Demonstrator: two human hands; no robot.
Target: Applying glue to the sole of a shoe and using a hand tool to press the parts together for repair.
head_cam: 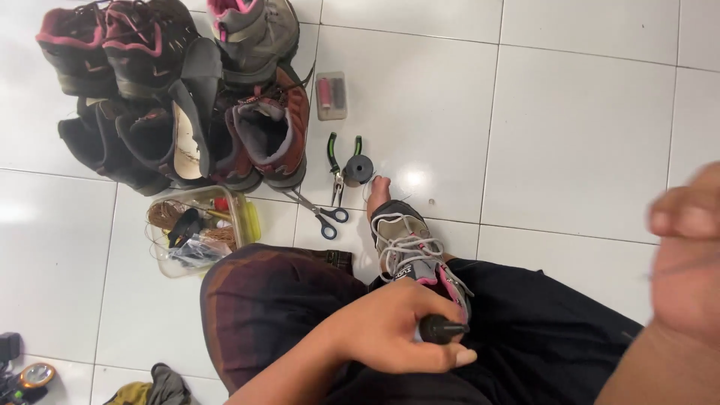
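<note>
A grey and pink shoe (pixel 416 255) lies on the person's lap, where the left hand (pixel 394 326) is clenched around a black tool handle (pixel 441 328) against its heel. The right hand (pixel 686 255) is raised, blurred; its grip cannot be told. On the white tiled floor (pixel 570 135), toward its far left corner, sit 6 or so shoes (pixel 180 82), scissors (pixel 321 214) and pliers (pixel 337 161)

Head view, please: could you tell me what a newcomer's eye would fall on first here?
Likely the grey-and-pink shoe in the person's lap, with the left hand gripping a black tool handle against it. The right hand blurs at the right edge. A pile of worn boots fills the upper left, with pliers and scissors beside it.
</note>
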